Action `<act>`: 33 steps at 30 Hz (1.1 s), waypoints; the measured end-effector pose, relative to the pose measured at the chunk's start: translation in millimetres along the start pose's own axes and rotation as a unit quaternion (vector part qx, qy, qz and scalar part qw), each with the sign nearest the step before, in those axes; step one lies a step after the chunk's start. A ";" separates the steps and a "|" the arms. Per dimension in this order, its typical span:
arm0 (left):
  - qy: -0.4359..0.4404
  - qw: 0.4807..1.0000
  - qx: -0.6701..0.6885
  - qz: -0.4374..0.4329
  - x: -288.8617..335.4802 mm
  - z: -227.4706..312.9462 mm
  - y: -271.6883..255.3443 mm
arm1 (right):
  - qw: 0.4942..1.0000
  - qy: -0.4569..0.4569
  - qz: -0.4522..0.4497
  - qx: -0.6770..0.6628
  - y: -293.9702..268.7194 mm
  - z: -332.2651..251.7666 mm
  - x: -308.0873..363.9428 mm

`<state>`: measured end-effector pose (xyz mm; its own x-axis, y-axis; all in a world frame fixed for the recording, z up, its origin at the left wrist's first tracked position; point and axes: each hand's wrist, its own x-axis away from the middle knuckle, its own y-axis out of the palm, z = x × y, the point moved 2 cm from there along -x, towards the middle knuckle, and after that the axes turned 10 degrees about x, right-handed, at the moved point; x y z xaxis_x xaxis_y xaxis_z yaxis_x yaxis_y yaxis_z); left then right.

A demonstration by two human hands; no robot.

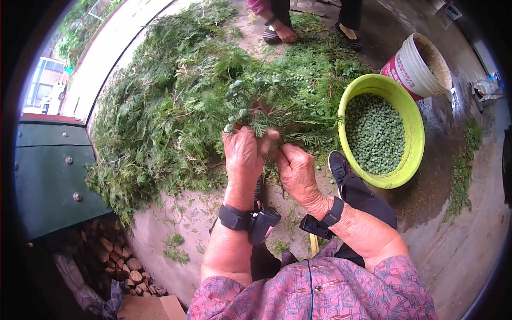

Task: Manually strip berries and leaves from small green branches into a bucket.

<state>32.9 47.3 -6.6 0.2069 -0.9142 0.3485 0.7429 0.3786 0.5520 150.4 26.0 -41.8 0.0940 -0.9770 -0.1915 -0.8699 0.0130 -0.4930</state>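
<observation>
In front of me an evergreen sprig (261, 114), with round bluish-green cones (238, 114), is held up between my hands. The fingers of my left hand (242, 153) are closed on it, right below a cluster of those cones. My right hand (297, 169) pinches the sprig lower down; its thumb and forefinger meet at the stem, which is mostly hidden by the fingers. To the right of my hands stands a yellow-green tub (415, 140) holding a thick layer of small green cones (376, 136).
A wide heap of cut evergreen branches (160, 106) covers the floor ahead. Behind the tub a white and red bucket (405, 69) leans. Another person's hand (285, 33) reaches down at the far side. Split firewood (130, 266) and cardboard (149, 308) lie lower left, below a green metal panel (58, 176).
</observation>
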 end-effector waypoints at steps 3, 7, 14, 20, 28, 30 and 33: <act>0.013 0.995 0.081 -0.057 -0.7 3.5 4.6 | 0.998 0.041 -0.045 -0.030 -2.0 -2.1 -2.0; 0.013 0.985 0.148 -0.084 8.2 9.1 11.2 | 0.974 0.098 -0.158 -0.126 -3.6 5.2 -8.6; -0.056 0.987 0.108 -0.106 -8.7 5.2 -2.8 | 0.959 0.110 -0.235 -0.113 -10.8 1.3 -10.6; -0.027 0.998 -0.042 -0.029 -4.6 11.5 -2.7 | 0.940 0.111 -0.289 -0.143 -7.3 9.9 -13.2; 0.043 0.998 0.040 0.025 -7.1 2.7 -0.2 | 0.959 0.109 -0.239 -0.103 -14.8 13.6 -29.4; 0.075 0.995 0.029 0.061 -6.3 4.5 -6.0 | 0.965 0.059 -0.252 -0.052 -33.6 12.5 -42.9; 0.082 0.994 0.031 0.066 -7.6 3.2 -5.8 | 0.959 0.128 -0.207 -0.147 -64.0 1.4 -59.3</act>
<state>25.0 52.5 -10.1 0.4049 -0.8656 0.2946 0.6631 0.4999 0.5571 201.2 83.4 -0.1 0.3704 -0.9065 0.2028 -0.8864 -0.4102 -0.2145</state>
